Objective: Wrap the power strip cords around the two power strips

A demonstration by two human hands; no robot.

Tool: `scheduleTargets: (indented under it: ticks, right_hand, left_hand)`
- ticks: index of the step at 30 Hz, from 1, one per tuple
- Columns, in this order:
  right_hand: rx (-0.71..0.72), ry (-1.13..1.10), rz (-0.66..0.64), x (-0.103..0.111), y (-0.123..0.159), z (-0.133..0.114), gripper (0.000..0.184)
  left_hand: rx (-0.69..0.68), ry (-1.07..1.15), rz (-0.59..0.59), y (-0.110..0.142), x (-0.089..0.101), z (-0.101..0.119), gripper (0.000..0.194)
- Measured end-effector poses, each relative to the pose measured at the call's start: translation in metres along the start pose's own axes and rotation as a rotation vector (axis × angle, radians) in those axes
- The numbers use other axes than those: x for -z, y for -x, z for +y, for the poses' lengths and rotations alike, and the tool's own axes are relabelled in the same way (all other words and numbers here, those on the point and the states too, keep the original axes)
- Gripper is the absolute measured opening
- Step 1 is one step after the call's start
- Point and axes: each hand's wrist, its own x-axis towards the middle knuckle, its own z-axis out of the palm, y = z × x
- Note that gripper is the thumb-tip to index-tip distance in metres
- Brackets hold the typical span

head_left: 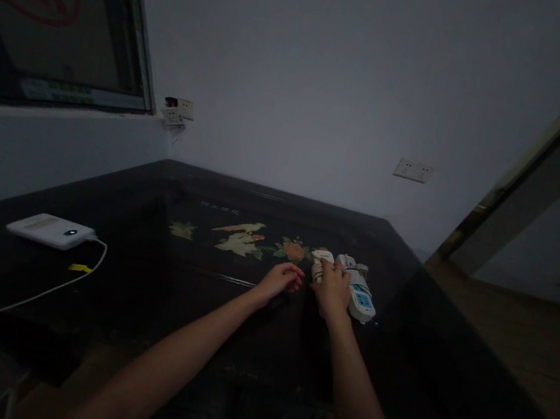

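Note:
Near the middle of the dark table, my right hand [331, 291] is closed over a white cord-wrapped device [324, 256]. Its fingers cover much of that device, so its exact kind is hidden. Just right of this hand lies a second long white device [361, 303] with a blue panel at its near end and cord wound round its far part. To the left, my left hand [282, 281] hovers at or just over the table, fingers loosely bent and a little apart. Nothing shows in it, and it touches neither device.
The dark table [176, 307] has a bird-and-flower inlay [239, 240]. On its left lie a white box-like device [53, 231] with a white cable [49, 290] and a yellow scrap [79, 268]. Wall sockets [412, 170] sit behind, and a window [71, 7] is at left.

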Motion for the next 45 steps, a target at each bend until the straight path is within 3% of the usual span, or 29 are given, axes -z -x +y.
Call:
scheduleTargets:
  ticks: [16, 21, 29, 33, 39, 41, 45]
  right_hand:
    - [0.027, -0.108, 0.001, -0.004, -0.006, 0.008, 0.06]
    - [0.023, -0.218, 0.022, -0.011, -0.013, 0.01, 0.056]
    - [0.104, -0.535, 0.088, -0.028, -0.014, 0.002, 0.052]
    - [0.114, -0.724, 0.199, -0.041, -0.016, -0.002, 0.054]
    - [0.08, -1.056, 0.367, -0.049, -0.017, -0.01, 0.052]
    - [0.092, -1.144, 0.367, -0.048, -0.015, -0.014, 0.047]
    - [0.235, -1.193, 0.333, -0.035, -0.008, -0.019, 0.033]
  left_hand:
    - [0.05, -0.009, -0.031, -0.002, 0.001, -0.004, 0.014]
    - [0.138, -0.004, -0.072, -0.005, 0.002, -0.009, 0.009]
    - [0.198, 0.053, -0.16, -0.003, 0.002, -0.009, 0.016]
    - [0.202, 0.102, -0.203, 0.003, 0.005, -0.003, 0.038]
    - [0.18, 0.232, -0.275, 0.015, 0.001, 0.005, 0.105]
    - [0.145, 0.251, -0.233, 0.018, -0.003, 0.007, 0.113]
    - [0.074, 0.332, -0.136, 0.016, -0.001, 0.012, 0.11]
